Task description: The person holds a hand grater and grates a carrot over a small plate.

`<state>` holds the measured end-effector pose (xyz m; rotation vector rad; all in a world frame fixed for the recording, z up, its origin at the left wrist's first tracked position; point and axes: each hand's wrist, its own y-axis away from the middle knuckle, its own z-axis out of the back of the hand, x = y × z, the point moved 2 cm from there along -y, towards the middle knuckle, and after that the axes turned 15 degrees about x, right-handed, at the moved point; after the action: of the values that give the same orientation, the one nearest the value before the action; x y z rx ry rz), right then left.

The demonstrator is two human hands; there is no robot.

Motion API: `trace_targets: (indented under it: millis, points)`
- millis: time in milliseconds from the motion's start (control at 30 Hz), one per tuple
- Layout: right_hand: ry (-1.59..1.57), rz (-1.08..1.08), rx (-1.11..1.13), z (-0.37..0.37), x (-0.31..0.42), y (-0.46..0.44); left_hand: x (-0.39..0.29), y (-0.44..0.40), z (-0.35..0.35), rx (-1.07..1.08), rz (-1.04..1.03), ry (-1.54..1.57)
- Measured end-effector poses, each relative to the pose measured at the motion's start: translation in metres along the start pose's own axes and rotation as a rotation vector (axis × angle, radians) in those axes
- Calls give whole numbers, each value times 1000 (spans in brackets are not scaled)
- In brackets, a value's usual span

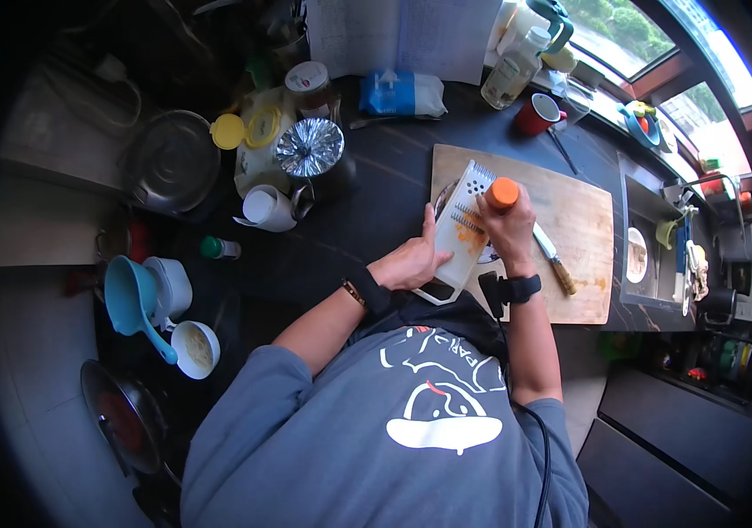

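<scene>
Landmark: cutting board (pixel 583 211), laid on dark surface (pixel 385 167). Found carrot (pixel 503 192) over the board's left part, pinched in right grip (pixel 510 233), just above grater (pixel 456 257). Noted grater slanting across the board's left edge, with orange shreds (pixel 469 236) on its face. Left grip (pixel 407 262) closed on the grater's left side, index finger stretched along the rim, thumb on the face.

In the way: knife (pixel 554 256), flat on the board just right of the right grip, blade pointing away; patterned dish (pixel 488 255), mostly hidden by grater and right grip. Logged beyond the board: blue-and-white packet (pixel 404 95), clear bottle (pixel 513 75), red mug (pixel 534 116). Left of the board, well apart: foil-topped container (pixel 310 147), jar (pixel 307 79). Right of the board: sink (pixel 642 207), holding white bowl (pixel 636 255).

Edges: grater's near end past the board's left side, close to shirt (pixel 446 370). Tight at the board's near edge. Room for moving: broad stretch of board right of the knife; wide gap of surface between board and foil-topped container.
</scene>
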<state>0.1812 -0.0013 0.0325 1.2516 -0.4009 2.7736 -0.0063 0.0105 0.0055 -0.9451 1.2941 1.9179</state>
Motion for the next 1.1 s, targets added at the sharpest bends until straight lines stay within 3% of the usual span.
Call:
trace_targets:
  millis: [200,300,367,467,567,800,967,1100]
  points:
    - [21,132,75,-8,21,27,-5,1,3,12,4,2]
    - [-22,-31,27,-6,8,12,-5,3,2,30,52,-13]
    - [19,33,-23,0,3,3,-2,2,0,15,40,-27]
    - [-9,-17,89,-2,5,14,4,-1,0,-26,-48,15]
    - [-10,89,126,-5,23,32,3,-3,-1,-5,-11,-4]
    - [1,-25,49,-3,8,9,3,-2,0,-8,-5,-16]
    - [-10,77,110,-6,15,28,2,-2,0,2,2,-2]
    - [-7,-23,26,-1,0,7,2,-1,-1,5,18,-12]
